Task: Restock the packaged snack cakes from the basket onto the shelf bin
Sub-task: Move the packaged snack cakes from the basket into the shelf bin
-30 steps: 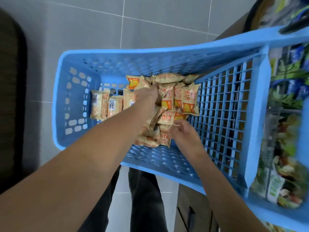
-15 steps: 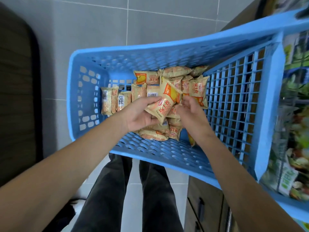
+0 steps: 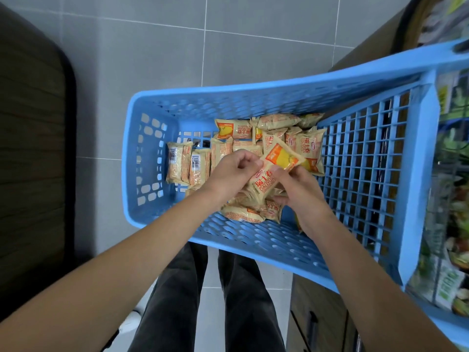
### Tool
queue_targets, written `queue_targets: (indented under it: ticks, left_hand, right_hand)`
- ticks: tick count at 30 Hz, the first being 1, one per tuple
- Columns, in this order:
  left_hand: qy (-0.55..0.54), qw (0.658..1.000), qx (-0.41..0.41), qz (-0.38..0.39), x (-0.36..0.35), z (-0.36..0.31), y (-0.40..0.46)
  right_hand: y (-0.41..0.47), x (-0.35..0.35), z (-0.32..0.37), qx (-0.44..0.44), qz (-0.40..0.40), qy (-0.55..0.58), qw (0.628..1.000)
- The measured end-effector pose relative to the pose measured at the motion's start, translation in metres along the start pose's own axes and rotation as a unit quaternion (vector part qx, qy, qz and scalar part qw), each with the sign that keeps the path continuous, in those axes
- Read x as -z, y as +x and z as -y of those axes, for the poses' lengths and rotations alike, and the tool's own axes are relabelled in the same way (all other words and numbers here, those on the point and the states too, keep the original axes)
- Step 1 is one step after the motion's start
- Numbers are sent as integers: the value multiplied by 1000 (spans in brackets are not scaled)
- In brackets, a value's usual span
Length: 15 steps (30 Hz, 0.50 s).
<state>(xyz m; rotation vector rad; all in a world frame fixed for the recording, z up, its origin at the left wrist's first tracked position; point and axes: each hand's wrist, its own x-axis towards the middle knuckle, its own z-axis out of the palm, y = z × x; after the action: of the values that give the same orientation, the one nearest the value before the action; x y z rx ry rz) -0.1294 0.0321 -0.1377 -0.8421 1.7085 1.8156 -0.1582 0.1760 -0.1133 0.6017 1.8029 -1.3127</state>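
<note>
A blue plastic basket (image 3: 152, 158) holds several tan and orange packaged snack cakes (image 3: 308, 146). Both my hands are inside it, over the pile. My left hand (image 3: 228, 174) pinches the left edge of one snack cake packet (image 3: 274, 168) that is lifted above the others. My right hand (image 3: 299, 189) grips the same packet from the right, and its lower fingers curl round more packets underneath. The shelf bin is not clearly visible.
Shelves with green and white packaged goods (image 3: 451, 250) stand at the right edge behind the basket's grid wall (image 3: 368, 174). A dark wooden cabinet (image 3: 30, 148) is on the left. Grey floor tiles and my dark trouser legs (image 3: 208, 301) lie below.
My hands came together and lifted one packet out of the pile; the left hand pulled back from the far packets. The view shifted so the basket sits further right.
</note>
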Motion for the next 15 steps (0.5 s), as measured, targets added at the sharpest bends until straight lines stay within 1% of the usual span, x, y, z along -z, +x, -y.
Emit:
queue_targets:
  ticks: [2,3,5,6,7,8,9,10,11,12,15]
  left_hand:
    - [25,999,-28,7,1,0,4]
    - [31,999,-34,24,3,-1,6]
    - [41,997,-32,62,6,-1,9]
    - [45,997,-28,64,8,0,12]
    - [47,998,-26,38,10,1,18]
    - [47,998,-26,-19,12,3,26]
    - [50,994,-24,-91,14,5,36]
    - [57,985,-17,-159,17,6,47]
    - [68,977,-3,-204,19,7,59]
    - [78,971,15,-225,20,8,72]
    - [100,961,98,-237,21,14,106]
  right_hand:
    - [3,3,1,-6,-31,41,999]
    - [5,5,0,-7,-35,41,998]
    - [7,11,-2,-8,-21,9,1000]
    - [8,14,-4,-8,-13,-6,1000]
    - [9,17,-5,-9,-13,-11,1000]
    - [9,19,-6,-10,-20,-8,1000]
    - [10,21,-7,-12,-29,-1,1000]
    - [10,23,-9,-12,-37,7,999]
    - [10,24,-10,-9,-45,11,999]
    - [10,24,-12,-6,-51,11,999]
    - [11,22,-18,-6,-54,17,998]
